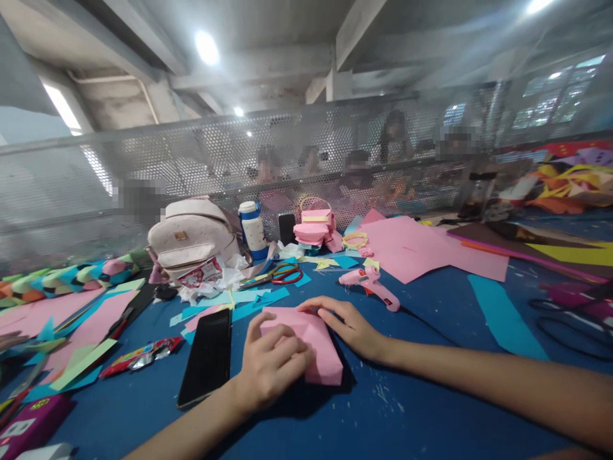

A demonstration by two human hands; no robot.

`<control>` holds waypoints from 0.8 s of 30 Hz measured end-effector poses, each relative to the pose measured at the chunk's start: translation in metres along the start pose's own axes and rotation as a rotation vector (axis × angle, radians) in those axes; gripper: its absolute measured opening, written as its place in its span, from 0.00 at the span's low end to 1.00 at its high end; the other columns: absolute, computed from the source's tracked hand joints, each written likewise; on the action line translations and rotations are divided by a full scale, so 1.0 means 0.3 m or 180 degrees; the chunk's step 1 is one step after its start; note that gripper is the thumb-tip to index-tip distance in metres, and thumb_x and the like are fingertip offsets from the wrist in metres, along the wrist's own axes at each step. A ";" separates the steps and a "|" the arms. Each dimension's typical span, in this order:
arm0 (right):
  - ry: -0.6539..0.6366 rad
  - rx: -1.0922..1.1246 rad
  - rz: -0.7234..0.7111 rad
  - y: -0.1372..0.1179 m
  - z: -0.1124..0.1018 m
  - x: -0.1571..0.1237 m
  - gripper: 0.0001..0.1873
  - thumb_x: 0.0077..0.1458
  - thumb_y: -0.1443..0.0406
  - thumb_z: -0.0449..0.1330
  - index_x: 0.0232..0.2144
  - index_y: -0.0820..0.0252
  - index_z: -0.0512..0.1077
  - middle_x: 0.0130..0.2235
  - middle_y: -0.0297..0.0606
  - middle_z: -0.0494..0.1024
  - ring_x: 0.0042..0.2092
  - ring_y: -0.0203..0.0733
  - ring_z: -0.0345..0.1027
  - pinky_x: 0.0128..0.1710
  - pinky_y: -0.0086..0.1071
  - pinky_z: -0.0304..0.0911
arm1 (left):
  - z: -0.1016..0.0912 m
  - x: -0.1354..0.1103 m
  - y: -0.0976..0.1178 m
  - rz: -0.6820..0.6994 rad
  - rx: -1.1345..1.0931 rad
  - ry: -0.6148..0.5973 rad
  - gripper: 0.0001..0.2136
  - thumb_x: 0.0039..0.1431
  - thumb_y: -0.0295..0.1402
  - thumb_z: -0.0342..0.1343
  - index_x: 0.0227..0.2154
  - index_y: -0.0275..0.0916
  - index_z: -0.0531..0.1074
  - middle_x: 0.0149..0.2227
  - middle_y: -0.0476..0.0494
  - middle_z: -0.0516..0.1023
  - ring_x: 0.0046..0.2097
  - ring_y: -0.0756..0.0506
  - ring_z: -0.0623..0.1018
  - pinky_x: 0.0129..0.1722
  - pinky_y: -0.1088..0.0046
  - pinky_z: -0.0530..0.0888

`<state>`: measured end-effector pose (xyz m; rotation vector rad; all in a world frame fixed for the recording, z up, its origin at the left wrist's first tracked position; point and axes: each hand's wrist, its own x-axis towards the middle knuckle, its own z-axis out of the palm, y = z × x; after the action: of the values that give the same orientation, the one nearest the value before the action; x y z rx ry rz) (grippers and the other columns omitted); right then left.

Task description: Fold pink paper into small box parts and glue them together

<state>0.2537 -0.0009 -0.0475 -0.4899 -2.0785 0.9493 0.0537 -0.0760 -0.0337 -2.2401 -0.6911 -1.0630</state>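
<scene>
A folded pink paper piece [313,348] lies on the blue table [407,409] right in front of me. My left hand [271,365] rests on its near left part with fingers curled and pressed down on the paper. My right hand [347,324] lies on the far right edge of the same piece, fingers stretched flat along the fold. A black phone [207,358] lies face up just left of my left hand. A pink glue gun [368,284] lies beyond my right hand.
Paper scraps in cyan, pink and green litter the left side. A pale backpack [191,239], a white and blue bottle [252,229], red-handled scissors [285,275] and a large pink sheet [421,249] lie further back. Black scissors [569,319] lie at right. People sit behind a mesh partition [287,153].
</scene>
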 end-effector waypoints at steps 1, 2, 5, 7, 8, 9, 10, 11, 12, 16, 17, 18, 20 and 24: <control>-0.0020 -0.0049 0.0002 -0.004 0.000 0.013 0.17 0.69 0.61 0.47 0.50 0.58 0.72 0.51 0.41 0.76 0.53 0.43 0.69 0.55 0.38 0.61 | -0.003 -0.001 0.010 0.0191 0.0059 0.0003 0.08 0.61 0.23 0.53 0.31 0.41 0.75 0.26 0.56 0.79 0.30 0.50 0.76 0.51 0.61 0.59; -0.0070 -0.0102 -0.0019 -0.012 0.000 0.032 0.16 0.69 0.62 0.48 0.49 0.58 0.72 0.50 0.41 0.77 0.53 0.43 0.69 0.55 0.38 0.60 | -0.004 -0.002 0.022 0.0389 0.0110 0.0013 0.08 0.60 0.24 0.54 0.30 0.41 0.75 0.27 0.55 0.80 0.31 0.50 0.76 0.50 0.62 0.61; -0.0614 -0.0154 -0.0136 -0.045 0.010 0.128 0.15 0.68 0.62 0.48 0.47 0.60 0.73 0.49 0.41 0.78 0.52 0.42 0.70 0.54 0.36 0.61 | -0.002 -0.007 0.053 0.0846 0.0190 0.0044 0.06 0.56 0.27 0.58 0.26 0.42 0.75 0.28 0.55 0.79 0.31 0.51 0.75 0.46 0.65 0.64; -0.1343 0.0001 -0.0182 -0.062 0.044 0.216 0.15 0.69 0.62 0.48 0.50 0.60 0.70 0.50 0.40 0.78 0.53 0.40 0.70 0.54 0.34 0.61 | 0.004 -0.011 0.067 0.0964 0.0200 0.0061 0.05 0.55 0.28 0.58 0.25 0.43 0.75 0.28 0.56 0.79 0.32 0.51 0.74 0.43 0.68 0.65; -0.1624 0.0023 -0.0227 -0.064 0.073 0.261 0.14 0.69 0.62 0.47 0.50 0.60 0.69 0.49 0.39 0.78 0.53 0.39 0.70 0.54 0.33 0.61 | 0.006 -0.013 0.072 0.0985 0.0203 0.0067 0.05 0.55 0.28 0.58 0.25 0.43 0.75 0.28 0.56 0.79 0.32 0.51 0.74 0.42 0.68 0.65; -0.1843 0.0007 -0.0325 -0.063 0.109 0.304 0.14 0.70 0.63 0.46 0.49 0.59 0.68 0.50 0.39 0.78 0.54 0.38 0.69 0.54 0.32 0.61 | 0.008 -0.015 0.074 0.1000 0.0202 0.0087 0.05 0.54 0.29 0.59 0.25 0.43 0.75 0.28 0.55 0.78 0.32 0.51 0.74 0.41 0.69 0.65; -0.2006 -0.0074 -0.0463 -0.057 0.150 0.344 0.14 0.70 0.64 0.43 0.49 0.59 0.66 0.51 0.39 0.77 0.55 0.37 0.67 0.54 0.30 0.61 | 0.010 -0.017 0.075 0.1002 0.0195 0.0114 0.05 0.54 0.29 0.59 0.25 0.42 0.75 0.27 0.55 0.78 0.31 0.51 0.73 0.41 0.69 0.65; -0.2141 -0.0272 -0.0633 -0.048 0.195 0.378 0.14 0.71 0.65 0.42 0.49 0.59 0.65 0.53 0.40 0.76 0.56 0.36 0.67 0.53 0.29 0.61 | 0.012 -0.019 0.075 0.0995 0.0182 0.0135 0.04 0.53 0.28 0.60 0.24 0.42 0.76 0.27 0.55 0.78 0.31 0.51 0.73 0.41 0.69 0.64; -0.2275 -0.0360 -0.0702 -0.039 0.239 0.408 0.11 0.70 0.65 0.46 0.47 0.59 0.66 0.52 0.40 0.76 0.54 0.37 0.68 0.51 0.29 0.62 | 0.012 -0.021 0.075 0.0994 0.0159 0.0143 0.04 0.53 0.28 0.60 0.24 0.42 0.76 0.28 0.55 0.78 0.31 0.51 0.73 0.42 0.69 0.64; -0.2456 -0.0661 -0.0906 -0.014 0.363 0.473 0.04 0.64 0.65 0.56 0.38 0.61 0.69 0.49 0.44 0.78 0.50 0.46 0.70 0.51 0.36 0.60 | 0.015 -0.029 0.069 0.0968 0.0050 0.0116 0.04 0.53 0.28 0.59 0.24 0.41 0.75 0.29 0.54 0.78 0.31 0.51 0.72 0.42 0.68 0.64; -0.2414 -0.0716 -0.0959 -0.013 0.373 0.479 0.04 0.64 0.65 0.56 0.39 0.61 0.69 0.49 0.44 0.77 0.51 0.47 0.69 0.52 0.37 0.58 | 0.015 -0.030 0.068 0.0955 0.0027 0.0109 0.05 0.54 0.28 0.59 0.24 0.41 0.75 0.29 0.54 0.78 0.31 0.50 0.72 0.43 0.68 0.64; -0.2360 -0.0749 -0.1007 -0.013 0.376 0.481 0.04 0.65 0.66 0.55 0.39 0.61 0.69 0.50 0.45 0.77 0.52 0.47 0.68 0.52 0.38 0.57 | 0.016 -0.031 0.067 0.0934 0.0011 0.0104 0.05 0.54 0.29 0.58 0.25 0.41 0.75 0.29 0.54 0.78 0.31 0.50 0.73 0.43 0.68 0.64; -0.2287 -0.0744 -0.1052 -0.016 0.367 0.479 0.04 0.65 0.66 0.54 0.40 0.59 0.69 0.50 0.43 0.77 0.52 0.46 0.67 0.52 0.37 0.56 | 0.017 -0.031 0.066 0.0905 -0.0015 0.0089 0.05 0.55 0.28 0.58 0.25 0.42 0.75 0.29 0.54 0.78 0.31 0.51 0.73 0.45 0.67 0.64; -0.2331 -0.0602 -0.0958 -0.032 0.326 0.464 0.02 0.64 0.65 0.57 0.38 0.58 0.69 0.45 0.38 0.79 0.45 0.41 0.71 0.47 0.32 0.61 | 0.015 -0.026 0.067 0.0914 -0.0021 0.0072 0.05 0.55 0.28 0.57 0.26 0.42 0.76 0.29 0.54 0.78 0.31 0.51 0.73 0.46 0.67 0.64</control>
<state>0.0906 0.0326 -0.0113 0.1172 -2.8106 0.8232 0.0647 -0.0889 -0.0476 -2.2453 -0.3421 -0.9463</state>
